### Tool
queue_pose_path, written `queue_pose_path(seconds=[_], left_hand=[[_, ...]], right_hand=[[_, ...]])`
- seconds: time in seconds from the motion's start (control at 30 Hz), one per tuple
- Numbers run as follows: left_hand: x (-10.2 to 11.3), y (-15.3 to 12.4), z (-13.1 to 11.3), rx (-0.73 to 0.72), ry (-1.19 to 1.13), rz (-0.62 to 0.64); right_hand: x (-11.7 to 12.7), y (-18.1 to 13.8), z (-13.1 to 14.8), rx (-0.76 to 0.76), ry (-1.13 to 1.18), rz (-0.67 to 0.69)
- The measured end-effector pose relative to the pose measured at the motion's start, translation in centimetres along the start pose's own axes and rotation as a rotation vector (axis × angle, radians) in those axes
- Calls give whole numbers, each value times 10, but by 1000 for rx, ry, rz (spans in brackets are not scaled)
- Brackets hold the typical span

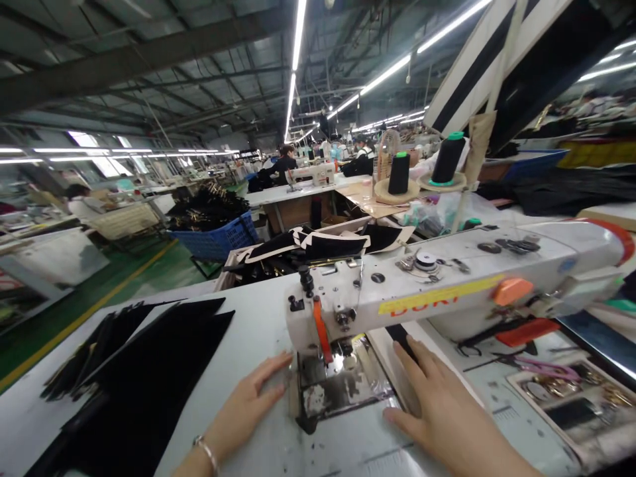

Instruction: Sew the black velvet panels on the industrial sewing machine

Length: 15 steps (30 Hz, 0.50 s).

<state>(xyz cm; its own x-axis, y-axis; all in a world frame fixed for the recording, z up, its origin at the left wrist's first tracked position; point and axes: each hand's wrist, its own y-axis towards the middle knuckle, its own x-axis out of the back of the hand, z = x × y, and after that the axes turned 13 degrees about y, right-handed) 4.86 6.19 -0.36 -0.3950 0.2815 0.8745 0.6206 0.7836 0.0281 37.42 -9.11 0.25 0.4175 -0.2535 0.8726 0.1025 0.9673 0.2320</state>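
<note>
A white sewing machine (358, 285) with an orange lever (322, 331) stands before me. My left hand (251, 404) lies just left of its metal needle plate (342, 391), fingers stretched out and thumb apart, holding nothing visible. To the right of the plate, my right hand (437, 397) is spread, its fingertips at a pale piece with a black strip (397, 334) under the machine arm. Whether those fingertips press on the strip is unclear. Black fabric pieces (144, 377) lie stacked on the table's left side.
Behind the machine a box holds black pieces with pale edges (335, 244). A blue basket (213, 235) of dark items stands on the left. Black thread cones (399, 173) stand at the back. At right, a tray (541, 404) holds small metal parts and pink-handled scissors (549, 368).
</note>
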Motion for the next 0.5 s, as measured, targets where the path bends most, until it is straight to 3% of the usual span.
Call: queue_pose_path(seconds=[0.1, 0.27, 0.4, 0.5], left_hand=[[-7, -32, -10, 46, 29, -21], [-16, -36, -19, 93, 35, -119], [-15, -37, -19, 62, 12, -141], [-14, -39, -22, 40, -5, -142]], right_hand=[[-8, -12, -9, -20, -122, 49], [-12, 6, -1, -30, -160, 68], [29, 5, -5, -86, -106, 85], [59, -34, -12, -89, 28, 64]])
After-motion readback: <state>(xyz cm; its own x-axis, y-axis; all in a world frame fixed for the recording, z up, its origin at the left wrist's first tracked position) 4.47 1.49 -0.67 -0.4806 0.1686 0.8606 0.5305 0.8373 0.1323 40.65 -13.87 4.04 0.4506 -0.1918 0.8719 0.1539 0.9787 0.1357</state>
